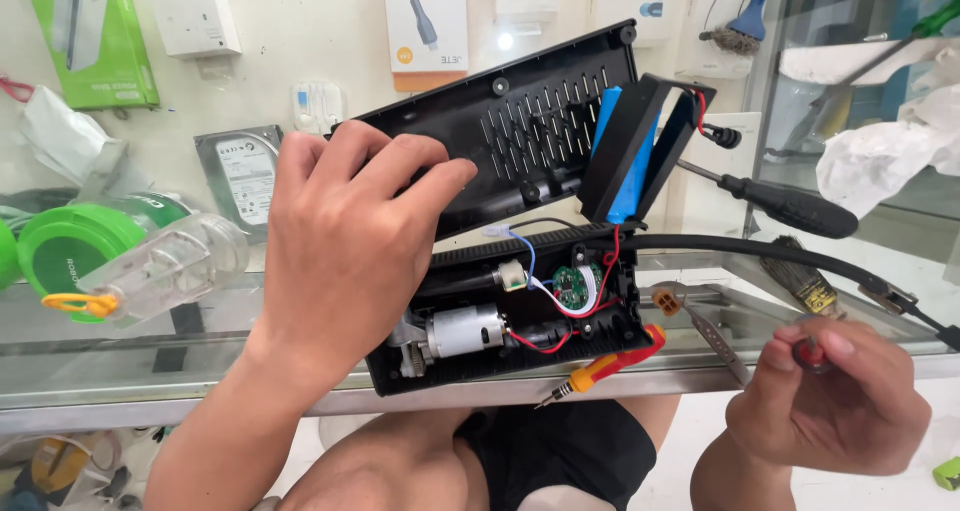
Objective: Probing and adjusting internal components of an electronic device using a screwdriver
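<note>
Right hand [835,396]: nearest the camera, low right; fingers pinched on a small dark red-tipped item [812,351], kind unclear.
Screwdriver [608,367]: orange-handled, on the worktop [200,391] edge, long axis left-right, just left of the right hand.
Left hand [345,236]: fingers curled, resting on the open black casing [505,311].
Lid [520,121]: tilted up behind; blue cell [622,156] at its right.
</note>
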